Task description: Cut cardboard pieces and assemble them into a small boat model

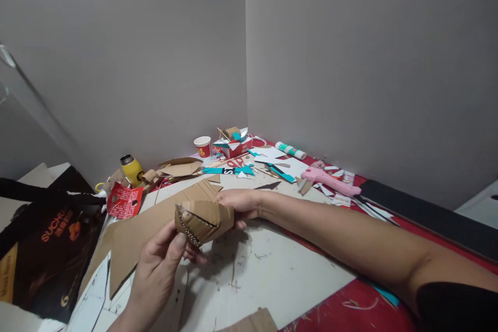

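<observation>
Left hand (157, 264) grips left end of cardboard shell (202, 224) above white board (272, 264); right hand (240, 204) grasps right end. Glue gun (332, 180) lies well apart.

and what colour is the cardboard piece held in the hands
The cardboard piece is brown, seen in the head view.

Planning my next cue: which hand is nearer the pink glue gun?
Right. The right hand, holding the cardboard piece, is left of the pink glue gun; the left hand, also on the piece, is farther left and nearer the camera.
</observation>
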`<state>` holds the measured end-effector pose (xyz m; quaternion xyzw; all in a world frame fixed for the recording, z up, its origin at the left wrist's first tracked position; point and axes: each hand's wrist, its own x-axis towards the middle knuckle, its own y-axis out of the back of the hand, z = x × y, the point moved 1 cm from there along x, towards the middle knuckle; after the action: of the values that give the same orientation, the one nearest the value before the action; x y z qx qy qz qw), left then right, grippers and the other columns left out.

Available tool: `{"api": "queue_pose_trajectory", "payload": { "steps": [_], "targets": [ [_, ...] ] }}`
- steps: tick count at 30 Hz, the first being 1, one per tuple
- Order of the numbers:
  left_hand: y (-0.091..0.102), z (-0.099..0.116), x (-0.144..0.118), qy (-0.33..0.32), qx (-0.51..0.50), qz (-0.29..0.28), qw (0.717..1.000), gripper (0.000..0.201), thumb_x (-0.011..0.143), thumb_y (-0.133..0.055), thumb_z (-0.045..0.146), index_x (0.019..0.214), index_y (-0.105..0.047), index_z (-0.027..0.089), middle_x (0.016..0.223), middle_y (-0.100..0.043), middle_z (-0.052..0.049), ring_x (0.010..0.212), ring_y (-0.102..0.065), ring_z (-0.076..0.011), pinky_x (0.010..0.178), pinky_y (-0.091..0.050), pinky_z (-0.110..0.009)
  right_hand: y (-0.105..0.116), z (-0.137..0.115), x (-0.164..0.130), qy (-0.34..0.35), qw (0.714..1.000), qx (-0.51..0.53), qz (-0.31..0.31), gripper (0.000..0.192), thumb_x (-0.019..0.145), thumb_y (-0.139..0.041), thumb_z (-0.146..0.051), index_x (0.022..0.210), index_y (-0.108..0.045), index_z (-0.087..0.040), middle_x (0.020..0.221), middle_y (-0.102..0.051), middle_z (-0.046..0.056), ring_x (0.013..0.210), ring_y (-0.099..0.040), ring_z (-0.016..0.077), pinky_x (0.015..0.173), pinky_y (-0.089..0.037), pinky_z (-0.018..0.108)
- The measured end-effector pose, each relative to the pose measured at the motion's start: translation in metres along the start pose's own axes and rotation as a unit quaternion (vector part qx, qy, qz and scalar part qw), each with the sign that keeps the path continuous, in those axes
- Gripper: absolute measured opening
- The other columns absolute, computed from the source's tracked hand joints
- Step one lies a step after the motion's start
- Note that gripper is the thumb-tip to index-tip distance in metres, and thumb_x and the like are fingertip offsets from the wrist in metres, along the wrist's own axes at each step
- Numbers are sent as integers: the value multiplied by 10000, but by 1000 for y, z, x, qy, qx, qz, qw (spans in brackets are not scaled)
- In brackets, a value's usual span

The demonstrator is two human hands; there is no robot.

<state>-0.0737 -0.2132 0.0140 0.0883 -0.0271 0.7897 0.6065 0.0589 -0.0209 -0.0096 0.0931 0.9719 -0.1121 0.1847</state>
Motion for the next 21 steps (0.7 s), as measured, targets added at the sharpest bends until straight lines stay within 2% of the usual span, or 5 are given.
{"api": "queue_pose_trajectory", "payload": {
  "steps": [3,9,15,21],
  "targets": [
    [-3,5,-3,-7,23,-34,999,300,882,-593,439,777,-702,180,661,-708,-33,628,-670,-172,640,-524,-260,-1,0,0,-10,1000,-15,0,153,686,-537,-184,756,-635,-90,455,-604,11,236,-455,95,211,-342,158],
    [-10,12,-6,-22,40,-46,998,257,835,-661,410,722,-735,191,629,-707,-23,588,-642,-153,599,-506,-232,-2,1,1,-14,1000,-27,0,116,667,-534,-164,719,-607,-91,432,-570,-3,254,-469,105,214,-346,164],
    [-23,17,-10,5,73,33,997,314,805,-666,470,664,-740,199,545,-681,-17,563,-610,-160,616,-493,-253,-2,2,2,-3,999,-37,22,113,682,-519,-152,736,-601,-97,435,-523,-33,260,-449,97,218,-321,162],
    [-17,14,-7,-2,95,47,994,368,788,-666,513,623,-722,189,562,-691,-34,588,-626,-174,633,-498,-262,-3,-5,-1,17,997,-62,52,133,807,-537,-207,756,-610,-108,503,-555,-15,317,-459,77,272,-332,160]
  ]
}}
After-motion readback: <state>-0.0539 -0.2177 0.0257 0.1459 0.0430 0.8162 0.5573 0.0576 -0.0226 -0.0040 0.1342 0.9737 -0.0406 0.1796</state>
